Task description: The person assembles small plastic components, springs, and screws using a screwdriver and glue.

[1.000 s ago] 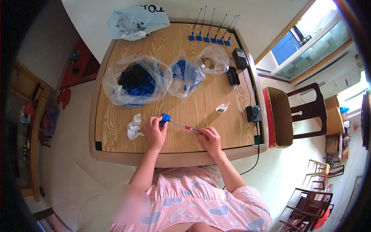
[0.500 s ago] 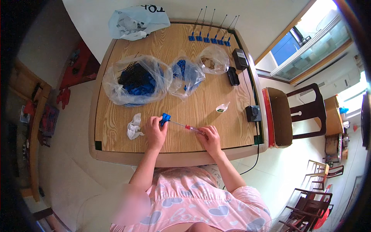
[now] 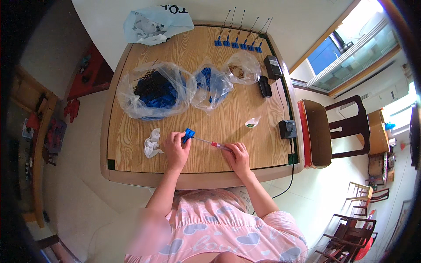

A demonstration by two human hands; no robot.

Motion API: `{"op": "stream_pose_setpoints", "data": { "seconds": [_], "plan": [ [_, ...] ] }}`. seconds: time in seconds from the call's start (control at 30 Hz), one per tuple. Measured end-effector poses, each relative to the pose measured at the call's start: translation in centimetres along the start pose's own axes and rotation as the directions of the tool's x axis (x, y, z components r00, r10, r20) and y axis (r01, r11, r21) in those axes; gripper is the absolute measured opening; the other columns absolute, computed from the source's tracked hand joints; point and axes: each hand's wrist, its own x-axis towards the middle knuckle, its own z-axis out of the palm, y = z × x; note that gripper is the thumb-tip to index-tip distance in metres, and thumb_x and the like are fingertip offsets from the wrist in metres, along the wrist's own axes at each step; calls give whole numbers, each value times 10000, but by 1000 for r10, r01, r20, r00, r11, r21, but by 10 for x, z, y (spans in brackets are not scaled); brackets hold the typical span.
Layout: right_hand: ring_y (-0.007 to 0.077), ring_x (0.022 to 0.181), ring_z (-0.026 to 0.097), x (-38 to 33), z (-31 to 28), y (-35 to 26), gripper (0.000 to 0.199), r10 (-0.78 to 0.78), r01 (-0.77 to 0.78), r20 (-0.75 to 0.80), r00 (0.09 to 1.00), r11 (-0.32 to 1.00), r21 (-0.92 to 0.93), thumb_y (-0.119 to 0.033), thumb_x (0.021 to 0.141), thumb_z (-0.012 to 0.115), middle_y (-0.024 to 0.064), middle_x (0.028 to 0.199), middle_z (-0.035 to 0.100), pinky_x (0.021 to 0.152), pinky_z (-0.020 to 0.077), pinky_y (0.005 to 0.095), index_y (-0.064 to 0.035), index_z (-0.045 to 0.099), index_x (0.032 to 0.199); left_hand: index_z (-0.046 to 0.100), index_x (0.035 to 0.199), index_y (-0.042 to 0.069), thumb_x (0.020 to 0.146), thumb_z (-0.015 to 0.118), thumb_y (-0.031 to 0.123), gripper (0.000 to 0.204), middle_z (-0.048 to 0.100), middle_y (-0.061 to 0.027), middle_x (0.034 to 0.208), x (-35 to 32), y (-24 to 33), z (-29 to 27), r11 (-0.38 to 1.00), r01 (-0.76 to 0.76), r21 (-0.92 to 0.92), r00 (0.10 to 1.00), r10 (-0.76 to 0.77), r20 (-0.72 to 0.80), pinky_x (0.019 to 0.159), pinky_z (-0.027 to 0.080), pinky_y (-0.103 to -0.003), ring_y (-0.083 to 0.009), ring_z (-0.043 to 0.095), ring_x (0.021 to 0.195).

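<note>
Near the front edge of the table, my left hand [image 3: 176, 149] is closed around a small blue plastic part [image 3: 188, 134]. My right hand [image 3: 237, 156] grips the clear and red handle of a screwdriver [image 3: 213, 143]. Its thin metal shaft runs left, and the tip meets the blue part; whether it sits in a screw is too small to tell. To the left of my left hand lies a crumpled white tissue [image 3: 152, 143]. A small white container with a green patch [image 3: 252, 122] rests beyond my right hand.
Clear plastic bags hold blue parts and dark springs [image 3: 131, 103], small blue pieces [image 3: 219, 95] and brassy pieces [image 3: 250, 65]. Several blue-based spring stems [image 3: 235, 44] stand at the back right. Black boxes [image 3: 287, 129] with a cord line the right edge, beside an open black case [image 3: 265, 87].
Both hands stay in nearly the same place, still holding the blue part and the screwdriver. The right hand's grip on the handle has shifted slightly.
</note>
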Motion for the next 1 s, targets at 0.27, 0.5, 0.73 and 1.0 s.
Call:
{"op": "stream_pose_setpoints", "data": {
  "seconds": [0.27, 0.5, 0.73, 1.0],
  "plan": [
    [325, 845, 586, -4, 2, 6, 288, 8, -9, 10, 1000, 999, 32, -45, 774, 740, 121, 909, 627, 746, 507, 411, -33, 661, 1051, 582, 1029, 100, 783, 763, 162, 312, 581, -54, 1008, -1, -2, 3, 1000, 7, -24, 1000, -7, 17, 779, 403, -432, -280, 586, 926],
    [312, 800, 582, 3, -3, 2, 232, 62, -68, 62, 996, 993, 99, -51, 780, 738, 119, 832, 611, 690, 499, 401, -30, 696, 1007, 567, 1014, 93, 790, 756, 146, 297, 572, -59, 1004, -1, -2, 3, 998, 31, -61, 998, -28, 58, 782, 402, -425, -281, 584, 923],
    [282, 751, 604, 11, -9, 8, 216, 265, -324, 233, 936, 907, 270, -67, 795, 738, 123, 829, 604, 665, 506, 362, -26, 709, 1005, 563, 1014, 88, 784, 757, 139, 306, 568, -63, 1001, -1, -3, 3, 996, 49, -73, 996, -43, 75, 788, 404, -429, -289, 584, 919],
    [295, 857, 618, 8, -2, 12, 331, 181, -212, 191, 965, 965, 154, -90, 838, 701, 125, 900, 611, 736, 524, 369, -59, 648, 1163, 573, 1018, 82, 781, 758, 148, 309, 579, -79, 1002, -3, -5, 7, 995, 58, -82, 997, -53, 61, 794, 412, -438, -302, 582, 926]
  ]
}}
